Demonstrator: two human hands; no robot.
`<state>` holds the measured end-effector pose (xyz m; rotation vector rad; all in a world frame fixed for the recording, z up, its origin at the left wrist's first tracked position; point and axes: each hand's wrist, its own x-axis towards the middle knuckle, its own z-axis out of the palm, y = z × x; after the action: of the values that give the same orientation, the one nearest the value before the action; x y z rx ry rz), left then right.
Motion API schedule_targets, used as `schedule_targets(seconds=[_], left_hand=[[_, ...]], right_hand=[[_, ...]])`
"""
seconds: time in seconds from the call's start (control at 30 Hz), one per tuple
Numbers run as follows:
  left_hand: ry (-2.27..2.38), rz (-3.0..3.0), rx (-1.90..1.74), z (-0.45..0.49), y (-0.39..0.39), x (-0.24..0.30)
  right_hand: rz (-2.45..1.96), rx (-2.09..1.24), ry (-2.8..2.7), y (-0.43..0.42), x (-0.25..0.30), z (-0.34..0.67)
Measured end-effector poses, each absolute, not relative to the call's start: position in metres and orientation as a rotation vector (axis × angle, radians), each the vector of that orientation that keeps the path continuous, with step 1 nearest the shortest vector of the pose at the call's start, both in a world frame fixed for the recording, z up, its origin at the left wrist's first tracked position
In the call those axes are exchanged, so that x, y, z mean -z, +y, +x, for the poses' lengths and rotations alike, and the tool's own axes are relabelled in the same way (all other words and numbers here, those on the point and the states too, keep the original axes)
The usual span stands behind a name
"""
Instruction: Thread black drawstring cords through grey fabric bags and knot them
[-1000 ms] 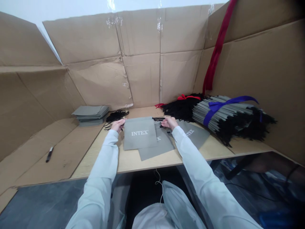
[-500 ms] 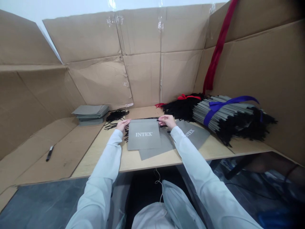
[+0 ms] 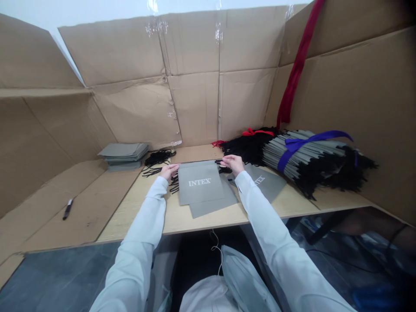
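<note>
Holding one grey INTEX bag (image 3: pixel 199 184) taut on the table (image 3: pixel 173 216) between left hand (image 3: pixel 169 171) and right hand (image 3: pixel 232 164); fingers together at far corners, clamping unclear.

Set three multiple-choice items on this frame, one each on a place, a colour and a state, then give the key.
1. Where does the marker pen lie relative to the tabletop?
A. To its left
B. On top of it
C. To its right

2. What colour is the ribbon around the large bundle of grey bags?
A. Green
B. Blue
C. White

3. How do the left hand and right hand stand to the top INTEX bag?
A. Neither touches it
B. Only the right touches it
C. Both are at its upper edge

1 A: it lies on cardboard beyond the tabletop's left edge.
2 B: the tied bow shows blue.
3 C: each hand meets an upper corner.
</note>
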<state>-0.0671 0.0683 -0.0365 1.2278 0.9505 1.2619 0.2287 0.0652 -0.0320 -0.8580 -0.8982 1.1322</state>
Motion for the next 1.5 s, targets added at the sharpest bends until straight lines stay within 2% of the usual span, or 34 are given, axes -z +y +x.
schedule_targets(seconds=[0.43, 0.67, 0.97, 1.5], left_hand=[[0.982, 1.253, -1.190, -0.064, 0.056, 0.025], [1.168, 1.129, -0.790, -0.087, 0.050, 0.024], [1.424, 0.948, -0.952, -0.096, 0.056, 0.031], [1.402, 0.931, -1.252, -0.093, 0.053, 0.031]], right_hand=[[-0.840, -1.068, -0.832, 0.071, 0.038, 0.235], [-0.917, -1.064, -0.863, 0.073, 0.040, 0.239], [-1.150, -0.932, -0.980, 0.078, 0.049, 0.246], [-1.433, -0.807, -1.157, 0.076, 0.048, 0.249]])
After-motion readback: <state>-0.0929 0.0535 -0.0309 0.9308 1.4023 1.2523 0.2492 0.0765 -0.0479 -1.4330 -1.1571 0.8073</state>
